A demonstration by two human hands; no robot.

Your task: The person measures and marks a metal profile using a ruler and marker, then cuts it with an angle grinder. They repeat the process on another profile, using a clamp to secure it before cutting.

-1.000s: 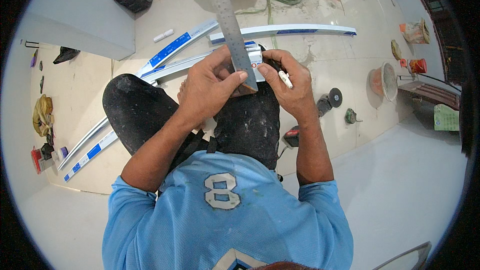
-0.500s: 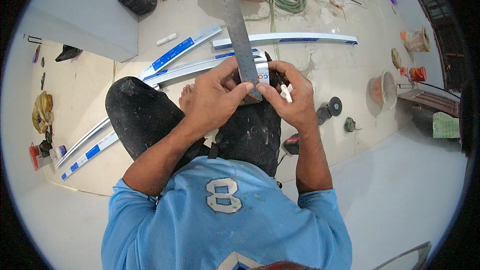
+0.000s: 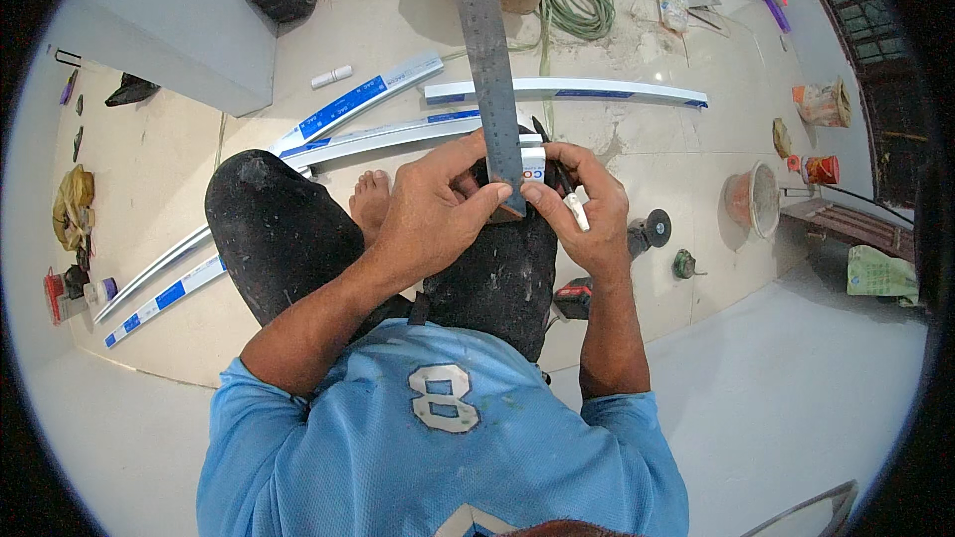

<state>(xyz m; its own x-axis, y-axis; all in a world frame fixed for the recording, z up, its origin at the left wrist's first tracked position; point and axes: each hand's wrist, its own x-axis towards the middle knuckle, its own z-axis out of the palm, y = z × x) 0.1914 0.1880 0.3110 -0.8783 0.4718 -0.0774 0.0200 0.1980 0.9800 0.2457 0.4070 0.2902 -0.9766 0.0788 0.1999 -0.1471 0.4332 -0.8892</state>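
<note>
One steel ruler (image 3: 484,60), long, its lower end pinched between my left hand (image 3: 438,214) fingers and my right hand (image 3: 587,209), above my knees. One white marker (image 3: 576,210), gripped in my right fingers. Three white-and-blue trim strips (image 3: 567,89) on the floor (image 3: 796,358) ahead. One green hose coil (image 3: 577,5). One bucket (image 3: 753,199), right.

Pale tiled floor (image 3: 696,169), grey wall (image 3: 159,30), cluttered far edge.
</note>
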